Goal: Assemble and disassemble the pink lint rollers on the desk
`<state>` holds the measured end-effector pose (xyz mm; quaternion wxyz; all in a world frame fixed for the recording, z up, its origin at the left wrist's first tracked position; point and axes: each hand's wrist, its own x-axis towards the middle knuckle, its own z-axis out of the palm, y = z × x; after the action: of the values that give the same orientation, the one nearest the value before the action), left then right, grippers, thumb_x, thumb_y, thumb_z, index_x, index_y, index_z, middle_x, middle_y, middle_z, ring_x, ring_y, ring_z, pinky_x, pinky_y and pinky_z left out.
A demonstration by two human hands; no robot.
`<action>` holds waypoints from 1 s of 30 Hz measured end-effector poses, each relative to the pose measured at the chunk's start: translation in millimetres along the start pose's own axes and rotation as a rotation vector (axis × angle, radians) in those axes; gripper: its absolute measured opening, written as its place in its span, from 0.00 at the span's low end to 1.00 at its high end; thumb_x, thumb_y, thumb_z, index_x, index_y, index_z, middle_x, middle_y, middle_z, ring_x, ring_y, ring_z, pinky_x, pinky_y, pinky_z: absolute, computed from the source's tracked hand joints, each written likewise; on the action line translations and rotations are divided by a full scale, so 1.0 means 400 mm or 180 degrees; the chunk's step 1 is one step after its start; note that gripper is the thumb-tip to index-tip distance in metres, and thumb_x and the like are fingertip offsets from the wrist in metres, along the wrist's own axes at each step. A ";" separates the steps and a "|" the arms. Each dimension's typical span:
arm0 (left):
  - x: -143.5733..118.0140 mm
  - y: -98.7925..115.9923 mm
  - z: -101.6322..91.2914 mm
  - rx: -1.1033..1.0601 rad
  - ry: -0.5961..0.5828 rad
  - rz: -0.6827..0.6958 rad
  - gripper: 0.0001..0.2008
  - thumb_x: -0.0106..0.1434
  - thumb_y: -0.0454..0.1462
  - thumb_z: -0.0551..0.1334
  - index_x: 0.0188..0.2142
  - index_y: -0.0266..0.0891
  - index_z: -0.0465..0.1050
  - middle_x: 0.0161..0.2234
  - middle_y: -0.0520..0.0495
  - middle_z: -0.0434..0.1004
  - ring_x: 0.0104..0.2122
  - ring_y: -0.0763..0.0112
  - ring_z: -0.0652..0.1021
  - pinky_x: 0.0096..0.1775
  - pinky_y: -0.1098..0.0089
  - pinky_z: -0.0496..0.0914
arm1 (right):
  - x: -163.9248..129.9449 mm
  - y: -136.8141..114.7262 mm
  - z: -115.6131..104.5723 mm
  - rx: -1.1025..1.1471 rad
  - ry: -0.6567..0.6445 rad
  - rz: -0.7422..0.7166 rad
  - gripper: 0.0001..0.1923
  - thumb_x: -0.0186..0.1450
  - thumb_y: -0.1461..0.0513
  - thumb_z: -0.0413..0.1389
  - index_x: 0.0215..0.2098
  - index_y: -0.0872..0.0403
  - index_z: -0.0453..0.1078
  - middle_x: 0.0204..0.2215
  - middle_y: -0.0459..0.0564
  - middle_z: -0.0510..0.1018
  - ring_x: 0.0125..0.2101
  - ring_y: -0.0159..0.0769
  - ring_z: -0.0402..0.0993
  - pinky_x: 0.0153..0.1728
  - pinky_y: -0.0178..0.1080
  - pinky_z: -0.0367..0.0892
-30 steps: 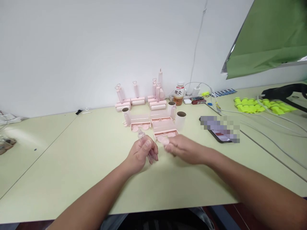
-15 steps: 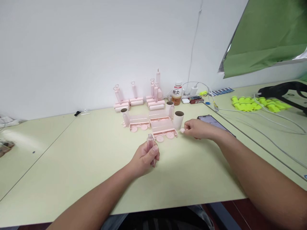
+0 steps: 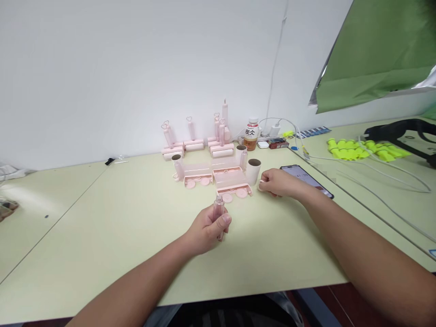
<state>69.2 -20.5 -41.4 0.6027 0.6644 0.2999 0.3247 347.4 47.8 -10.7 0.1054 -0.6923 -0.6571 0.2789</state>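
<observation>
My left hand (image 3: 208, 228) grips a clear pink tube-shaped handle (image 3: 218, 208) and holds it upright just above the pale green table (image 3: 102, 227). My right hand (image 3: 277, 183) rests on the table to the right, its fingertips pinched on a small pink piece beside an upright cardboard roll (image 3: 253, 170). Between and behind my hands lie open pink trays (image 3: 232, 181) with round pink discs along their front edges. Another tray (image 3: 197, 175) lies to their left.
Assembled pink rollers (image 3: 194, 138) stand in a row by the wall. A drink bottle (image 3: 251, 133), chargers and cables sit behind the trays. A phone (image 3: 306, 178) lies right of my right hand. Yellow-green parts (image 3: 361, 148) and a black tool (image 3: 402, 129) lie far right.
My right hand has moved away from my left, out to the right beside the cardboard roll. My left hand has turned the pink handle upright and shifted slightly right.
</observation>
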 end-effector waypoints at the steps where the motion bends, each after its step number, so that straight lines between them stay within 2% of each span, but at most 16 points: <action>1: 0.000 -0.001 0.000 -0.0002 -0.0006 0.0005 0.24 0.64 0.56 0.56 0.26 0.38 0.63 0.17 0.55 0.61 0.18 0.77 0.65 0.23 0.74 0.60 | 0.002 -0.001 0.002 -0.0039 0.0079 -0.0014 0.08 0.56 0.60 0.55 0.23 0.51 0.60 0.16 0.46 0.73 0.19 0.32 0.66 0.21 0.34 0.55; 10: 0.001 -0.001 0.004 -0.0020 0.0012 0.0012 0.22 0.63 0.54 0.57 0.26 0.38 0.62 0.18 0.55 0.61 0.18 0.78 0.64 0.23 0.74 0.60 | 0.039 -0.016 0.030 -0.0347 0.0918 -0.0100 0.08 0.58 0.58 0.55 0.26 0.53 0.66 0.23 0.49 0.76 0.25 0.35 0.68 0.25 0.35 0.54; 16: -0.001 0.001 0.003 0.0028 0.0012 -0.0030 0.21 0.64 0.54 0.57 0.27 0.38 0.62 0.19 0.56 0.61 0.19 0.77 0.64 0.23 0.73 0.59 | 0.059 -0.022 0.034 -0.0394 0.1050 -0.0126 0.07 0.59 0.57 0.55 0.30 0.54 0.69 0.27 0.51 0.77 0.28 0.38 0.70 0.26 0.35 0.55; 21: 0.003 0.005 0.000 0.0330 0.0327 -0.0073 0.19 0.61 0.50 0.62 0.27 0.38 0.60 0.22 0.56 0.59 0.23 0.78 0.61 0.26 0.74 0.56 | 0.047 -0.004 0.015 -0.0107 0.0931 -0.0031 0.18 0.57 0.53 0.58 0.43 0.53 0.68 0.27 0.49 0.79 0.26 0.38 0.72 0.24 0.35 0.56; 23: 0.005 0.004 -0.001 0.0343 0.0388 -0.0137 0.19 0.60 0.49 0.63 0.28 0.38 0.60 0.23 0.57 0.58 0.23 0.78 0.59 0.26 0.74 0.55 | 0.031 -0.006 0.005 0.0002 0.1110 -0.0036 0.20 0.57 0.53 0.58 0.45 0.52 0.67 0.27 0.48 0.79 0.25 0.38 0.72 0.24 0.35 0.57; 26: 0.005 0.001 -0.002 0.0324 0.0376 -0.0203 0.17 0.61 0.48 0.63 0.28 0.38 0.61 0.24 0.56 0.58 0.23 0.78 0.59 0.26 0.74 0.55 | -0.002 -0.025 -0.004 0.0169 0.1429 -0.0230 0.15 0.58 0.53 0.57 0.40 0.51 0.69 0.23 0.45 0.76 0.23 0.36 0.68 0.23 0.34 0.55; 28: 0.004 -0.001 -0.003 0.0363 0.0364 -0.0228 0.17 0.61 0.47 0.63 0.29 0.38 0.62 0.24 0.56 0.58 0.24 0.78 0.59 0.27 0.74 0.55 | -0.028 -0.049 0.000 0.0546 0.1287 -0.0633 0.13 0.59 0.52 0.56 0.37 0.52 0.69 0.20 0.43 0.72 0.21 0.33 0.65 0.23 0.34 0.55; 30: 0.002 -0.002 -0.002 0.0430 0.0355 -0.0247 0.16 0.61 0.46 0.63 0.29 0.37 0.62 0.25 0.56 0.59 0.24 0.78 0.59 0.27 0.74 0.55 | -0.055 -0.077 0.018 0.1170 0.0681 -0.1192 0.16 0.60 0.51 0.57 0.39 0.53 0.70 0.19 0.41 0.68 0.20 0.30 0.62 0.22 0.34 0.56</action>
<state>69.1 -19.2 -42.0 0.5509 0.6723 0.3798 0.3167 317.6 28.5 4.6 0.3476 -0.5537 -0.6971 0.2944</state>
